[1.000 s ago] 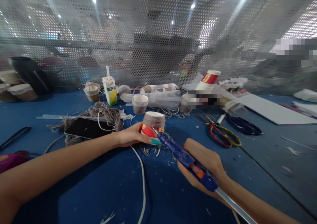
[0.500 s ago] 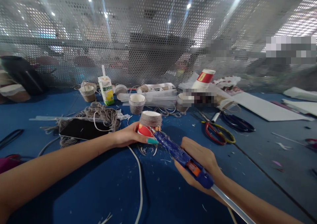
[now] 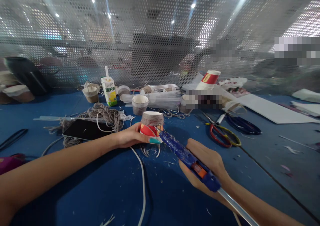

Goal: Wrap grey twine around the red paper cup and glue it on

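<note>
Blue glue gun [image 3: 178, 149] is gripped in right hand [image 3: 210, 161], fingers curled round it; clear glue stick [image 3: 235, 202] is seen at its rear. Red paper cup [image 3: 148, 130] is held upright by left hand [image 3: 130, 135]: thumb is laid across its low front, other fingers mostly hidden at its left. Nozzle [image 3: 158, 129] is aimed just below wound cord [image 3: 152, 120]; contact can't be told. Beyond, phone [image 3: 82, 129] is edged by tangled cord [image 3: 107, 114]; farther, drink carton [image 3: 109, 92] is backed by perforated screen [image 3: 162, 53].

A drink carton [image 3: 109, 92] stands upright — straw [image 3: 106, 73] inserted.
</note>
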A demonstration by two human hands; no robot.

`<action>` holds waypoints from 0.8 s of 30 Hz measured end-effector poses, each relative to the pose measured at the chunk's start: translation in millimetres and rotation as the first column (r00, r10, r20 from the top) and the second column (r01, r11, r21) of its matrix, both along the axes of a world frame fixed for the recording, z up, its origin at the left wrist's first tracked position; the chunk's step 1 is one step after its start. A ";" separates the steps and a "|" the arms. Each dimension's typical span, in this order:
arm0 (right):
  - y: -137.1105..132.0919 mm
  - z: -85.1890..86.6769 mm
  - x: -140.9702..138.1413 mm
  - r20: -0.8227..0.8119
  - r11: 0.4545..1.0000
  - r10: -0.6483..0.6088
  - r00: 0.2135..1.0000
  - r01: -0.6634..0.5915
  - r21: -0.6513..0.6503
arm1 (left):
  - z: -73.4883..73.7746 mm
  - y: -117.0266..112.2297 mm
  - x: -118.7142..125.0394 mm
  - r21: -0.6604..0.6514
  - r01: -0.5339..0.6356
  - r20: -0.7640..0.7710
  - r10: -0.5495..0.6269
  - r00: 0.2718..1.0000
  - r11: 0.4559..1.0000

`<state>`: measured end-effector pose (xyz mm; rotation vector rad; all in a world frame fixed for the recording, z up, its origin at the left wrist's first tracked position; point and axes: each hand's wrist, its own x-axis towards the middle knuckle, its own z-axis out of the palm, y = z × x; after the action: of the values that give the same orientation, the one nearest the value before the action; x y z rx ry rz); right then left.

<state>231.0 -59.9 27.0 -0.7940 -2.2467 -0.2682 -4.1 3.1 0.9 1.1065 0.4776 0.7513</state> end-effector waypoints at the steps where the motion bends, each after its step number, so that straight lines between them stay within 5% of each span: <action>1: 0.1 -0.1 0.0 -0.005 1.000 -0.009 1.000 0.009 -0.003 | -0.1 0.2 0.0 0.003 0.004 0.001 -0.004 1.000 1.000; 24: 0.4 2.9 0.5 0.003 0.999 -0.012 1.000 0.012 0.038 | -7.0 4.3 -6.5 -0.040 0.045 0.067 -0.042 0.997 0.998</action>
<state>231.5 -59.4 29.9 -0.7879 -2.2336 -0.3170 -10.6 7.4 -6.1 1.0468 0.4102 0.7341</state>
